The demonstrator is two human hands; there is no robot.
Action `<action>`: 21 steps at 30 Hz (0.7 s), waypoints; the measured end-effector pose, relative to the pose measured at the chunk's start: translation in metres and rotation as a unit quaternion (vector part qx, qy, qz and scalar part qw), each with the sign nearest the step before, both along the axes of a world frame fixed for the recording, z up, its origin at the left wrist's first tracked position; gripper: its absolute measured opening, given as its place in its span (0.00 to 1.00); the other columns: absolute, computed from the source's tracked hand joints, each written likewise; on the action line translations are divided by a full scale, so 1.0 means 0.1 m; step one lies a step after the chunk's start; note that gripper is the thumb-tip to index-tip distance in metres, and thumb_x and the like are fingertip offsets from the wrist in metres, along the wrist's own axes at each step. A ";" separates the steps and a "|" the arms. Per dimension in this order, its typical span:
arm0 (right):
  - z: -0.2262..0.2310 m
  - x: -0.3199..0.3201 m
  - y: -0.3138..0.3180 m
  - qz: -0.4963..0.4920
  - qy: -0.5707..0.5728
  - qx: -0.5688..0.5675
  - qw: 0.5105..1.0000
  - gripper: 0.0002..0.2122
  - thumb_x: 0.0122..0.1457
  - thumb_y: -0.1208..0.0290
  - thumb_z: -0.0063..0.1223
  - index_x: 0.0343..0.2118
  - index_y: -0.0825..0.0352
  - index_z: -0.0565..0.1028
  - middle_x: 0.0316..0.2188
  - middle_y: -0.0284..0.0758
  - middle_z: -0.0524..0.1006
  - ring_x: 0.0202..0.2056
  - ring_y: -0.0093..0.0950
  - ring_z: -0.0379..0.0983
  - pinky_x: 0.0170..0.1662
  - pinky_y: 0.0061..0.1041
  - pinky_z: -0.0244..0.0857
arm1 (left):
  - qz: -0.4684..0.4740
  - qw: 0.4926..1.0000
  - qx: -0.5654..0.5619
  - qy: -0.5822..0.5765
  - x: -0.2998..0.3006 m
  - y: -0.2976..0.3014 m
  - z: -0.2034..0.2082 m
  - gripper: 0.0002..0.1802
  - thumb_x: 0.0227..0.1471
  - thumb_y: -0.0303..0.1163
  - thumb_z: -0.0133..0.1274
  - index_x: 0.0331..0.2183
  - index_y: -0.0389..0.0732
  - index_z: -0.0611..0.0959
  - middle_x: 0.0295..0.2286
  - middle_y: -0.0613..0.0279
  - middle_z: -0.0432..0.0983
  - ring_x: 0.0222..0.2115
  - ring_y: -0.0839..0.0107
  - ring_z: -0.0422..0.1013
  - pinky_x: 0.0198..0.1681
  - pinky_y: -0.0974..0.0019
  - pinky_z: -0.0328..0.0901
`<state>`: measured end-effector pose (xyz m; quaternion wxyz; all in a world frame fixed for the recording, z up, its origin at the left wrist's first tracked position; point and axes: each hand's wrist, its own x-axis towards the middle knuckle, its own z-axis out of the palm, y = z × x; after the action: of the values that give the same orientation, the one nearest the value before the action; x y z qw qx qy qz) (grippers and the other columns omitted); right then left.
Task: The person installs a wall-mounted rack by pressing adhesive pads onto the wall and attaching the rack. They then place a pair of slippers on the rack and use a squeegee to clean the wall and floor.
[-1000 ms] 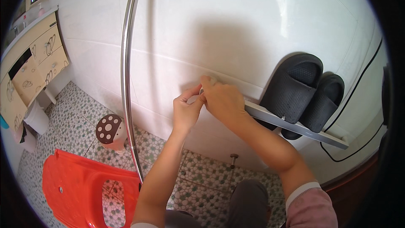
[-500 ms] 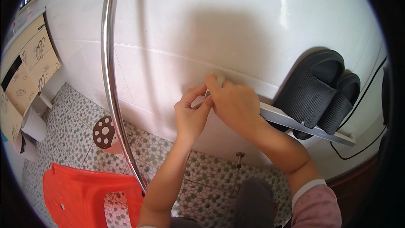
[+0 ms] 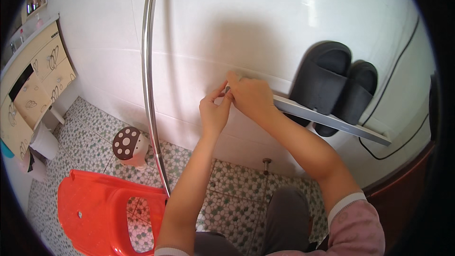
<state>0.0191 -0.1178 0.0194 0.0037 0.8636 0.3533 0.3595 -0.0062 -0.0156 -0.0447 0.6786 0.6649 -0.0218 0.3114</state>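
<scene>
Both my hands are raised close together in front of the white wall, fingertips meeting. My left hand point(image 3: 214, 116) is closed, thumb and forefinger pinched at a small dark grey piece point(image 3: 227, 89) too small to name. My right hand point(image 3: 252, 97) is curled over from the other side, its fingers bent around something its back hides. Just right of this hand, the visible part of a narrow grey-and-white shoe rack point(image 3: 327, 121) begins on the wall; its left end is hidden. Black slippers point(image 3: 322, 78) stand in it, toes up.
A curved chrome pole point(image 3: 148, 57) rises left of my hands. A red plastic chair point(image 3: 95, 213) and a small stool with a brown spotted top point(image 3: 127, 143) are on the pebble-patterned floor. Further left is a cream cabinet point(image 3: 40, 76); a black cable point(image 3: 392, 80) hangs at right.
The view has shifted, so the pole and stool appear further right and the rack further left. My hands stay together at the wall; a pale piece by my right fingers no longer shows clearly.
</scene>
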 end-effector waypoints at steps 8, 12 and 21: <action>0.18 -0.33 -0.21 0.052 0.121 0.025 0.991 0.10 0.41 0.67 0.50 0.30 0.59 0.71 0.31 0.36 0.72 0.37 0.35 0.68 0.35 0.33 0.61 | 0.027 0.997 0.069 -0.024 -0.12 -0.07 0.04 0.22 0.44 0.26 0.49 0.46 0.39 0.69 0.32 0.58 0.72 0.33 0.74 0.68 0.33 0.72 0.64; 0.21 -1.02 -0.94 0.263 -0.066 0.093 0.958 0.15 0.39 0.68 0.50 0.34 0.62 0.69 0.33 0.36 0.66 0.39 0.34 0.62 0.40 0.35 0.56 | -0.014 0.998 -0.060 -0.027 -0.05 0.00 -0.01 0.20 0.48 0.34 0.48 0.44 0.43 0.71 0.36 0.65 0.70 0.33 0.77 0.67 0.29 0.73 0.62; 0.45 -1.02 -4.68 -0.155 -0.210 0.552 0.792 0.07 0.52 0.73 0.39 0.28 0.70 0.68 0.28 0.33 0.68 0.30 0.24 0.62 0.35 0.21 0.56 | 0.123 0.988 0.035 -0.089 0.43 -0.03 0.19 0.18 0.54 0.38 0.37 0.37 0.36 0.74 0.33 0.62 0.69 0.33 0.76 0.62 0.40 0.73 0.57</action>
<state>-0.0829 -0.5861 0.0644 -0.3437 0.6658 -0.0529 0.6602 0.0368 -0.0187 -0.0256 0.6070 0.6553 -0.0109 0.4494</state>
